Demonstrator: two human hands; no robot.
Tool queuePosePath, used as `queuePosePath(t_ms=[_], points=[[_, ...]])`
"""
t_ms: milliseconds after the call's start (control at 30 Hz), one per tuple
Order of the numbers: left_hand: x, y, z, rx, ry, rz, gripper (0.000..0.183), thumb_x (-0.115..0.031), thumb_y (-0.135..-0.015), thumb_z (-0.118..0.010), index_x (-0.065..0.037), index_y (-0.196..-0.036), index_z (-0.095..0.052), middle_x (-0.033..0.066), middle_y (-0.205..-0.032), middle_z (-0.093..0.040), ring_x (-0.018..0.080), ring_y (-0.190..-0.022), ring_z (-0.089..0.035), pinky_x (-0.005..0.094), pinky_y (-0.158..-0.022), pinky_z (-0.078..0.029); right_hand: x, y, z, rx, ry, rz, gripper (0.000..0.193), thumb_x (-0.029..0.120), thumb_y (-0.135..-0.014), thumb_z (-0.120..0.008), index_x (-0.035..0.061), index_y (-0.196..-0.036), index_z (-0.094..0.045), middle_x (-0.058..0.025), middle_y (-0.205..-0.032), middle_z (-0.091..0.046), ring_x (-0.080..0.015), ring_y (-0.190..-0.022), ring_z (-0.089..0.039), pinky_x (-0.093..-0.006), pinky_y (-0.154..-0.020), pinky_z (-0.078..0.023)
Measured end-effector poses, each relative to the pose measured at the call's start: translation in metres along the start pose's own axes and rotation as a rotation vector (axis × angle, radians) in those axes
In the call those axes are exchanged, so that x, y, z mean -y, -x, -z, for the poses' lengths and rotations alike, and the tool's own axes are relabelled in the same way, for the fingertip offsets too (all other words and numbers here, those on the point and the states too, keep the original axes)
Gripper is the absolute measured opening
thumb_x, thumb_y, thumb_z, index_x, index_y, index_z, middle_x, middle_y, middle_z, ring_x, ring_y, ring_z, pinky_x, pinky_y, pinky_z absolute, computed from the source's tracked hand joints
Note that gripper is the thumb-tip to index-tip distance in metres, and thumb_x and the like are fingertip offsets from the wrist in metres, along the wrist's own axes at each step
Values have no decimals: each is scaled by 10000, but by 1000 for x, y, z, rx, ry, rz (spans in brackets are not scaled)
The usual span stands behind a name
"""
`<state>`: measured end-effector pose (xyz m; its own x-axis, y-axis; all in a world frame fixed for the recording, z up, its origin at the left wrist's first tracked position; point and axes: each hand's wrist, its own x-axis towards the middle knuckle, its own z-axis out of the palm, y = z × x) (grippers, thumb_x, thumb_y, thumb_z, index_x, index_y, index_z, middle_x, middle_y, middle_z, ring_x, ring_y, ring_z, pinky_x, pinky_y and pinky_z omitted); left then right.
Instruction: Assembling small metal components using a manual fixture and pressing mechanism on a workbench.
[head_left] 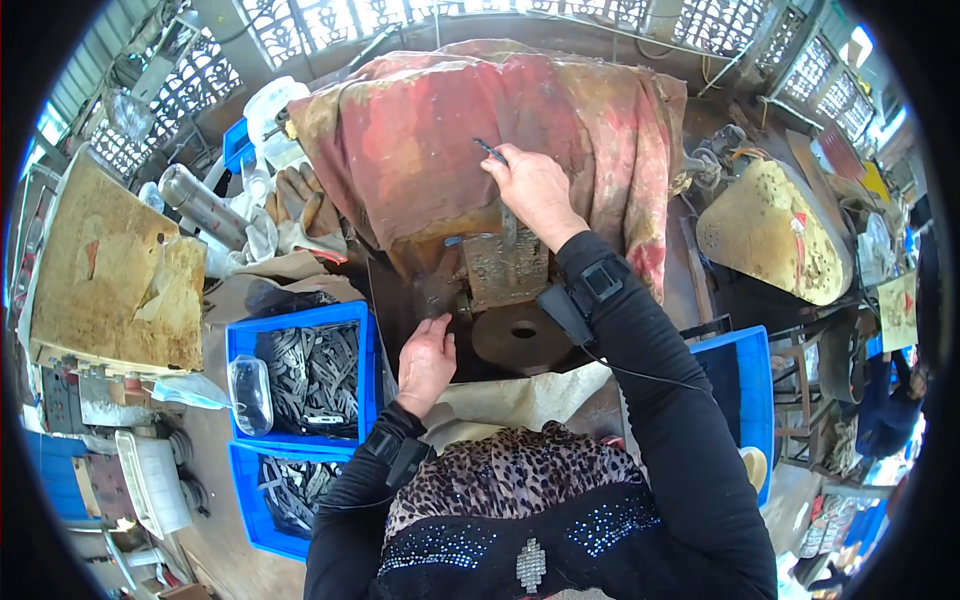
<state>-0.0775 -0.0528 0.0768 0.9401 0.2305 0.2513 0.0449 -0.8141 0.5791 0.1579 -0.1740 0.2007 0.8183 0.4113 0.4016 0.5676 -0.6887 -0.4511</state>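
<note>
My right hand (535, 190) is raised in front of the red stained cloth (430, 130) draped over the machine. Between its thumb and fingers it pinches a small thin dark metal piece (489, 151), one end sticking out to the upper left. Lower down, my left hand (427, 362) hovers at the left of the machine's round disc (522, 338), its fingers loosely bent and apart, with nothing seen in them. Behind the disc stands a rough, crusted metal block (507, 268), partly under the cloth's edge.
At my left, a blue bin (368, 370) holds many flat metal pieces and a clear plastic tub (250, 396); another blue bin (240, 500) sits nearer. Brown work gloves (297, 205) lie beyond. To my right are a blue crate (765, 400) and a worn yellowish board (770, 235).
</note>
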Motion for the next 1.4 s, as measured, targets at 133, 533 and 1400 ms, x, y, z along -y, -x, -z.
queuePosePath(t_ms=[133, 533, 1400], points=[[0, -1, -1, 37, 20, 23, 293, -58, -827, -598, -26, -1118, -614, 183, -1015, -635, 367, -924, -619, 412, -807, -523, 2, 1, 5, 22, -8, -20, 325, 405, -920, -566, 101, -1010, -641, -174, -794, -667, -385, -787, -642, -495, -686, -496], [7, 1, -6, -40, 4, -28, 270, -39, -828, -614, -8, -1096, -631, 176, -995, -644, 355, -890, -636, 404, -785, -520, 6, 0, 3, 22, 25, -56, 339, 410, -921, -562, 95, -1015, -642, -189, -818, -667, -386, -830, -640, -501, -719, -490], [23, -47, -37, 100, -233, -362, 185, -136, -839, -601, -55, -996, -657, 186, -872, -656, 378, -825, -642, 447, -708, -525, -15, 272, 90, 421, -408, 255, 290, 119, -705, -726, 95, -985, -654, -100, -784, -656, -300, -706, -643, -370, -609, -511]])
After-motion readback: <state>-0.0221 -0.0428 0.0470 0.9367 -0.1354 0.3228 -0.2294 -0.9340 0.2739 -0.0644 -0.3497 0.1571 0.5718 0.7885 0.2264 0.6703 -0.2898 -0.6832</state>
